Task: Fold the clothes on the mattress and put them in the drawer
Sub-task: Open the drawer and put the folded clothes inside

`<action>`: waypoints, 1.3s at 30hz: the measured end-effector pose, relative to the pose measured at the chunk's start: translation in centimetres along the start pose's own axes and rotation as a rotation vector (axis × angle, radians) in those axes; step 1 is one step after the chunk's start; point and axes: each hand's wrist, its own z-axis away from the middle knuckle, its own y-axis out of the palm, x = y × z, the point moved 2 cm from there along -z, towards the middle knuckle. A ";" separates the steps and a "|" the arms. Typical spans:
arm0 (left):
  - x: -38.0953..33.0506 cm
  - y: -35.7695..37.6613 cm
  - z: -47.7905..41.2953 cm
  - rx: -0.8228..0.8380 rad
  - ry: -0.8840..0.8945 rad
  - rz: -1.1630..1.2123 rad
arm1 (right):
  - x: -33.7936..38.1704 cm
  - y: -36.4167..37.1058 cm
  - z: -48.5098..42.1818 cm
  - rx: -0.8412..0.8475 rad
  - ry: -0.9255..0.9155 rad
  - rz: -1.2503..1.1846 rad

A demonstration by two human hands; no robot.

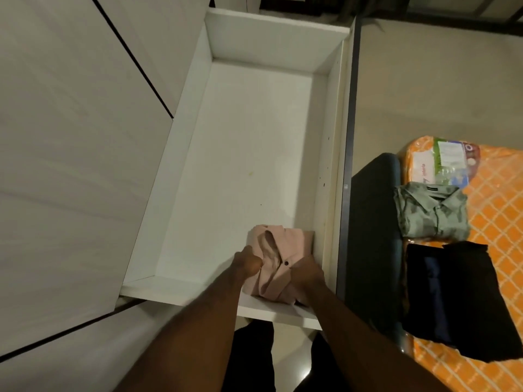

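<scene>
Both forearms reach down from the bottom of the view into the open drawer (240, 151). The left hand (249, 263) and right hand (308, 275) have their fingers curled on the two sides of a folded pink shirt (278, 247), gripping it between them. The shirt sits in the drawer's near right corner, low against the floor of the drawer. Whether it fully rests there or is partly held up I cannot tell. It is the only garment in the drawer; the rest of the white floor is bare.

To the right, well apart from the drawer, the orange mattress (498, 199) holds a folded green patterned shirt (433, 213) and, just beside it, a dark folded garment (464, 301) in black and navy.

By my reading, the folding looks done and the stowing is just starting: one piece is being placed, and at least two wait on the mattress.
</scene>
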 end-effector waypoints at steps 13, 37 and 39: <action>-11.7 -2.6 11.2 0.244 0.208 0.833 | 0.9 -14.5 9.0 0.428 -0.072 -1.092; -34.6 18.1 14.5 0.366 0.208 0.759 | -10.8 -35.2 -8.6 -0.006 0.137 -1.707; -36.9 18.7 13.6 0.351 0.217 0.729 | -11.5 -35.6 -11.2 -0.054 0.176 -1.712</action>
